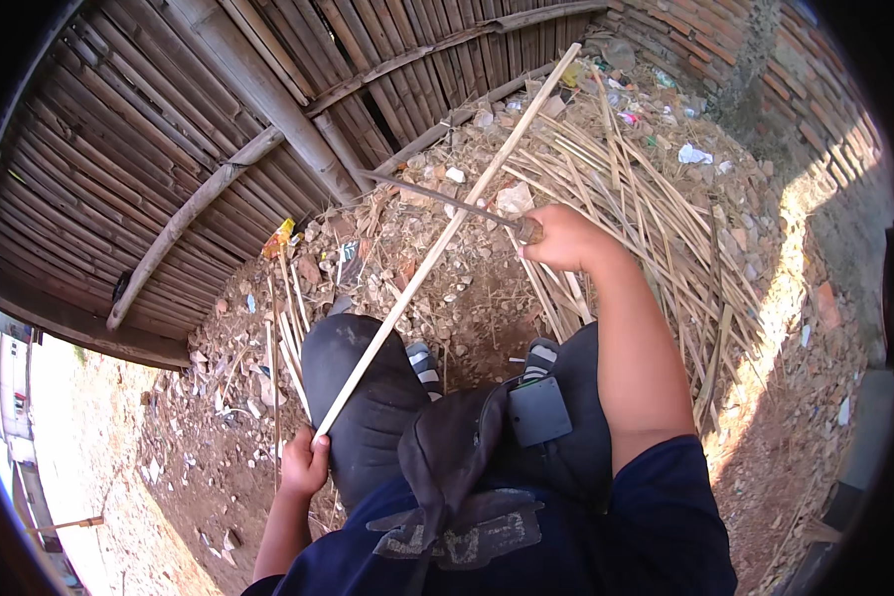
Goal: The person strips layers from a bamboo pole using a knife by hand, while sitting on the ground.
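Observation:
My left hand [304, 462] grips the near end of a long pale bamboo strip [447, 233], which slants up and to the right toward the fence. My right hand [564, 238] is closed on the handle of a long dark-bladed knife [437, 199]. Its blade points left and crosses the strip near its middle. The strip passes over my left knee [353, 368], which is clad in dark trousers.
A bamboo slat fence [219, 109] stands ahead and to the left. A heap of split bamboo strips [646, 199] lies on rubble to the right, by a brick wall [805, 89]. A small black device [539, 410] hangs at my waist. Loose strips [286, 338] lie beside my left leg.

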`<state>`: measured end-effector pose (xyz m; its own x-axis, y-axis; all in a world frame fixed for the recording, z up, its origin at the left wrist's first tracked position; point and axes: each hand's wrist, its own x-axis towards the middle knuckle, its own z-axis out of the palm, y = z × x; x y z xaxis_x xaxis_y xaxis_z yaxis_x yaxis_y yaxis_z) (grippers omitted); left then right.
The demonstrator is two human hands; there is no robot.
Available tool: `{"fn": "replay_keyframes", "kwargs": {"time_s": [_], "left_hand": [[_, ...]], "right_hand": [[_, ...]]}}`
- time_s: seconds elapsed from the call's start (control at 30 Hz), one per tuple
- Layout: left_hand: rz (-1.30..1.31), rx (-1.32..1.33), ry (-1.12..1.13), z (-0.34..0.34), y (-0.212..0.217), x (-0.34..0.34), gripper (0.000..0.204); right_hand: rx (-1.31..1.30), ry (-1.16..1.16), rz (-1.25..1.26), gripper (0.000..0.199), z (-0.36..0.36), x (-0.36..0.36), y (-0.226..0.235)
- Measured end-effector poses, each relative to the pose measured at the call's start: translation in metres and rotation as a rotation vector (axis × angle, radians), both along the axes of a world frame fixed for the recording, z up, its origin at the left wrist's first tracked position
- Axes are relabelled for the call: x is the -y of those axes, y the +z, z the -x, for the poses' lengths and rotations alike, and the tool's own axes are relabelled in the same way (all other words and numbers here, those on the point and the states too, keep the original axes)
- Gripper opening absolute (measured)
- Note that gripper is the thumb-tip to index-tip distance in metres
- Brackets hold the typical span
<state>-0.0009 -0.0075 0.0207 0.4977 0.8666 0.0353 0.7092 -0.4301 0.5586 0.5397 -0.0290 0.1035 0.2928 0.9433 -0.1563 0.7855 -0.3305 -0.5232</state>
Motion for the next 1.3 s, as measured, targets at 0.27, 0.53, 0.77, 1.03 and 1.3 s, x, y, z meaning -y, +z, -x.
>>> {"fn": "replay_keyframes", "kwargs": {"time_s": [0.27, 0.53, 0.77, 1.03, 1.3], "left_hand": [[0.007, -0.114, 0.022, 0.001, 0.005, 0.004, 0.044], [-0.014, -0.099, 0.005, 0.0, 0.005, 0.0, 0.042], [-0.002, -0.123, 0.015, 0.002, 0.003, 0.002, 0.044], [0.056, -0.112, 0.013, -0.002, 0.017, -0.002, 0.046], [0.03, -0.127, -0.008, 0.005, 0.005, -0.004, 0.047]], "right_hand": [[0.055, 0.004, 0.042, 0.045, 0.031, -0.003, 0.015], [-0.111, 0.071, 0.121, 0.048, 0.005, -0.017, -0.007], [0.005, -0.028, 0.008, 0.044, 0.03, -0.009, 0.007], [-0.04, 0.01, 0.08, 0.043, 0.008, -0.019, -0.014], [-0.011, 0.045, 0.03, 0.045, 0.037, -0.007, 0.009]]}}
